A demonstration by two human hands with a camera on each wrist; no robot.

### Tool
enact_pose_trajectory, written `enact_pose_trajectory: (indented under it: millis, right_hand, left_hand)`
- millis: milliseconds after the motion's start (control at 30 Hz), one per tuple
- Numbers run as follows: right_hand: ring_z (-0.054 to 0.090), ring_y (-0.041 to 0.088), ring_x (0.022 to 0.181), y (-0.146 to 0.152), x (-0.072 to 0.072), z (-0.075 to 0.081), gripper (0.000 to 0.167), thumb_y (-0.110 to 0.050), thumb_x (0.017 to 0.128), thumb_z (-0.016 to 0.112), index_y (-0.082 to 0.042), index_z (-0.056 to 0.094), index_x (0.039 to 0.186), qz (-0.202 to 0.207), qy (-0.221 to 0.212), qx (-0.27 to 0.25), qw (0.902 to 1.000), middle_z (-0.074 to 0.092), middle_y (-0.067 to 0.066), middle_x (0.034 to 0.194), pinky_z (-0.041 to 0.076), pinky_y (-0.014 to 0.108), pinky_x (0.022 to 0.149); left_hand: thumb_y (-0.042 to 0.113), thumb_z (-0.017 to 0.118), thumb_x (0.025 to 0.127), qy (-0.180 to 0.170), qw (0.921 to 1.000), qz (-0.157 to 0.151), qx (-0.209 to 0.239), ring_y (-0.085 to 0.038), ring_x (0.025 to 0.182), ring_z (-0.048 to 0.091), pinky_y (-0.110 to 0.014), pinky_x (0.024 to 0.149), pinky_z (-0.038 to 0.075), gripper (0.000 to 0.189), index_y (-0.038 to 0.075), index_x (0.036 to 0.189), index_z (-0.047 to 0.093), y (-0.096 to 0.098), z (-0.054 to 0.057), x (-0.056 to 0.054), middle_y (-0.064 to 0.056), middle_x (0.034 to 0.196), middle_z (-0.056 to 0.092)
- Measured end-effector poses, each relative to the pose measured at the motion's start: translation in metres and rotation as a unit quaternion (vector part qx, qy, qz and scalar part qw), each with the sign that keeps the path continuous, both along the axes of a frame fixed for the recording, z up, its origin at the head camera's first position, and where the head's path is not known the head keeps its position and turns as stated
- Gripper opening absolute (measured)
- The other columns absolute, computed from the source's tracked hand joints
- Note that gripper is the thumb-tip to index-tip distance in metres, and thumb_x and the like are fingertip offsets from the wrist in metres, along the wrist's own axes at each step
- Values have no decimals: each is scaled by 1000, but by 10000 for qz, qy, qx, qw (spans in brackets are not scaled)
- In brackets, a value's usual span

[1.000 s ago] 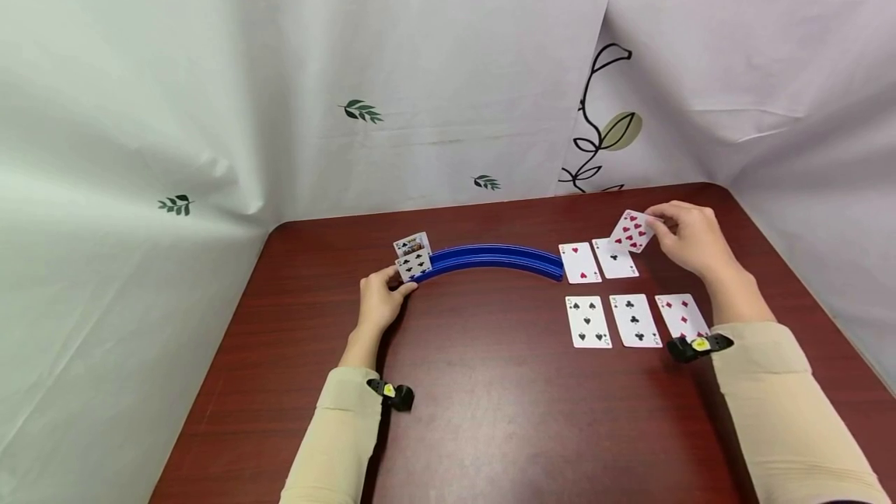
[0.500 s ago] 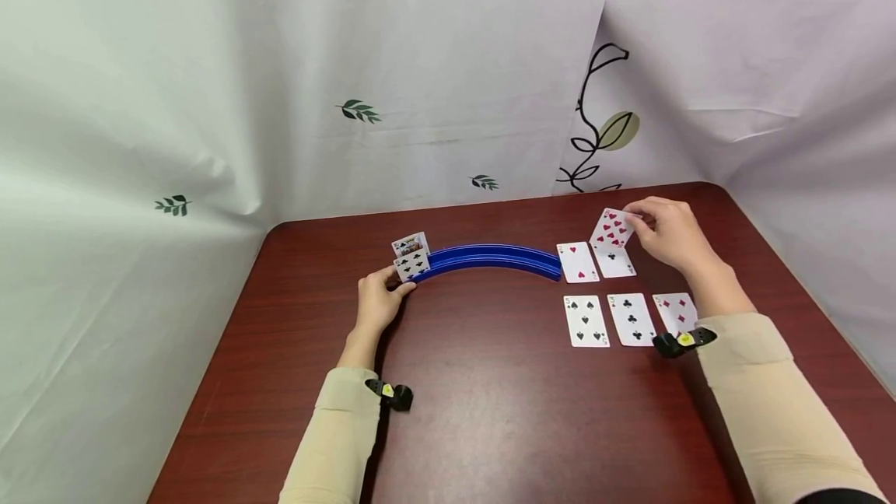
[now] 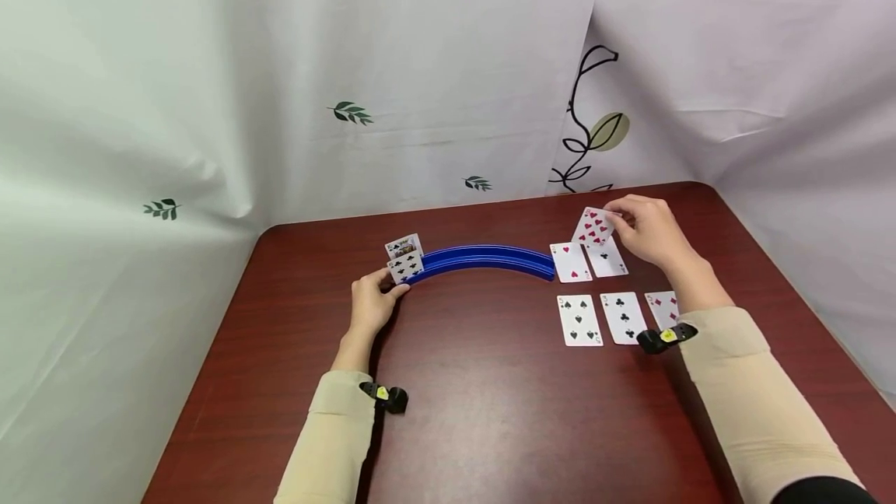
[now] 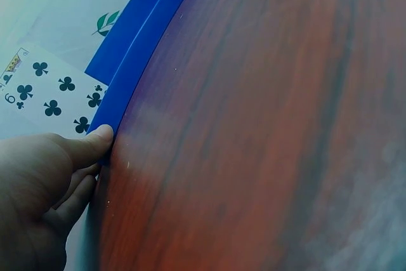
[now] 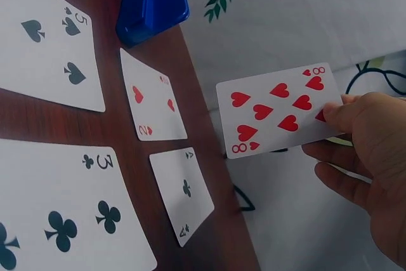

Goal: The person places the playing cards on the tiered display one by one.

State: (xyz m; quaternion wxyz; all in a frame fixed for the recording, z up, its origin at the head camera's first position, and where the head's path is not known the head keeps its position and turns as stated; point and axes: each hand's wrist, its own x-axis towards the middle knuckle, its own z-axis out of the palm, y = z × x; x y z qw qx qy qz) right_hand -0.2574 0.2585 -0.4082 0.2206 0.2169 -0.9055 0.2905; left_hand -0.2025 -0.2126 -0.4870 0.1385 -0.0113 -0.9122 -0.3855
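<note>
My left hand (image 3: 371, 303) pinches the left end of a curved blue card holder (image 3: 483, 257), thumb in front, as the left wrist view shows. In that end stand a six of clubs (image 4: 54, 90) and, behind it, a king of clubs (image 3: 413, 241). My right hand (image 3: 647, 230) pinches an eight of hearts (image 5: 276, 112) by one end, thumb on its face. It holds the card above the table, over the ace of clubs (image 5: 190, 201) and near the two of hearts (image 5: 152, 103), both lying face up.
In the nearer row lie a five of spades (image 3: 579, 320), a three of clubs (image 3: 621, 317) and a five of diamonds (image 3: 663, 308), partly covered by my right forearm. A white patterned curtain (image 3: 420, 61) hangs behind the dark red table (image 3: 476, 411).
My right hand has moved left with the eight of hearts, from the right side of the ace towards the two of hearts. My left hand stays at the holder's end.
</note>
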Motion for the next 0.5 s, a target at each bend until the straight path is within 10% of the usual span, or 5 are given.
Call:
enact_pose_trajectory:
  millis: [500]
  right_hand:
    - [61, 25, 76, -16, -4, 4, 8, 2, 93, 69, 3, 74, 99, 92, -79, 39, 9999, 70, 15, 91, 50, 42, 68]
  left_hand:
    - [14, 83, 85, -95, 10000, 1, -9, -27, 93, 73, -44, 89, 56, 22, 5, 105, 78, -2, -1, -1, -14, 95, 77]
